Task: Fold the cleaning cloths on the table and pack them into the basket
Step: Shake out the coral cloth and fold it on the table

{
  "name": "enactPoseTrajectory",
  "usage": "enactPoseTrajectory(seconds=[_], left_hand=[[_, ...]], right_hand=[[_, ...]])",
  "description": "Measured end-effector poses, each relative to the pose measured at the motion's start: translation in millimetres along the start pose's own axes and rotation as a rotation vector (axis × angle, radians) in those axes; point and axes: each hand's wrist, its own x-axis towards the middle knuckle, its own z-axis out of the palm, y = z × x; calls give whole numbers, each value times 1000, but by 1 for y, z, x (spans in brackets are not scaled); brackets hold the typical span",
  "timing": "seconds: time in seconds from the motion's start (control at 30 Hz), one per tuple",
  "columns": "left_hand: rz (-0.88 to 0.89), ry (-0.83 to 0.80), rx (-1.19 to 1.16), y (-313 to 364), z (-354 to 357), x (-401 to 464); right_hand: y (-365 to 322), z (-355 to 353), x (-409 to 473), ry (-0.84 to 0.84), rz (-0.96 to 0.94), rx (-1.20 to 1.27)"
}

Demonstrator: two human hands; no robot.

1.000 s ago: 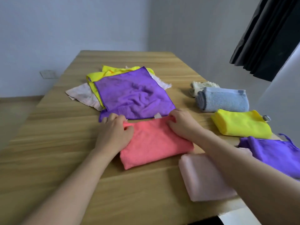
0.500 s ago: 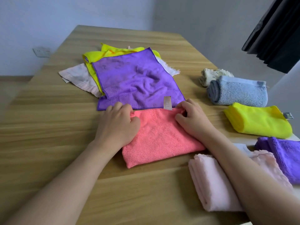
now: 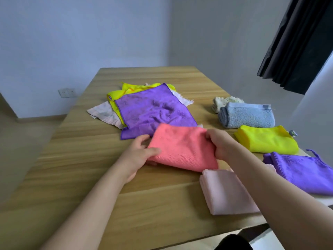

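Note:
A folded coral-pink cloth [image 3: 182,147] is held between both hands just above the wooden table [image 3: 75,159]. My left hand [image 3: 138,156] grips its left edge, thumb on top and fingers underneath. My right hand [image 3: 220,145] grips its right edge. Behind it lies an unfolded purple cloth [image 3: 153,110] on top of a yellow cloth [image 3: 115,98] and a pale pink cloth [image 3: 104,114]. No basket is in view.
Folded cloths line the table's right side: cream [image 3: 223,101], blue [image 3: 248,115], yellow [image 3: 264,139], purple [image 3: 302,170] and light pink [image 3: 225,192]. A dark curtain [image 3: 299,42] hangs at the upper right. The table's near edge runs below the light pink cloth.
Both hands went from pressing on the coral cloth's far edge to gripping its left and right sides. The cloth has risen off the table and the camera has tilted up.

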Motion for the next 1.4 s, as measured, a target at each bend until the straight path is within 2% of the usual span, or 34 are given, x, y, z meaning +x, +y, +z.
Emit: enactPoseTrajectory(seconds=[0.17, 0.23, 0.27, 0.4, 0.53, 0.6, 0.67, 0.73, 0.8, 0.87, 0.97, 1.03, 1.1, 1.2, 1.33, 1.4], left_hand=[[-86, -89, 88, 6, 3, -11], [-71, -33, 92, 8, 5, -9], [-10, 30, 139, 12, 4, -5], [467, 215, 368, 59, 1, 5], [1062, 184, 766, 104, 3, -14], [1184, 107, 1022, 90, 5, -23], [1156, -43, 1254, 54, 4, -28], [1070, -182, 1430, 13, 1, -32], [916, -225, 1344, -9, -1, -38], [822, -169, 1180, -16, -1, -40], [777, -112, 1184, -14, -2, -40], [727, -132, 1158, -8, -1, -42], [628, -143, 1085, 3, 1, -47], [533, -215, 1111, 20, -5, -45], [369, -466, 1138, 38, -12, -25], [267, -524, 1084, 40, -15, -11]], right_hand=[[5, 5, -8, 32, -29, -44], [3, 6, -10, 22, -62, -105], [0, 5, -9, 20, -104, -138], [-27, -8, -3, -42, -326, -139], [-58, -15, -3, -1, -536, -341], [-59, -25, -6, 44, -619, -632], [-50, -44, -5, 31, -613, -1079], [-38, -56, -17, -47, -625, -1322], [-30, -55, -42, -159, -693, -1270], [-20, -46, -69, -297, -707, -1212], [-3, -27, -102, -469, -673, -1360], [8, -17, -107, -480, -712, -1525], [8, -11, -108, -468, -752, -1591], [-4, -10, -102, -474, -680, -1505], [-18, -16, -82, -510, -503, -1369], [-24, -17, -72, -484, -460, -1356]])
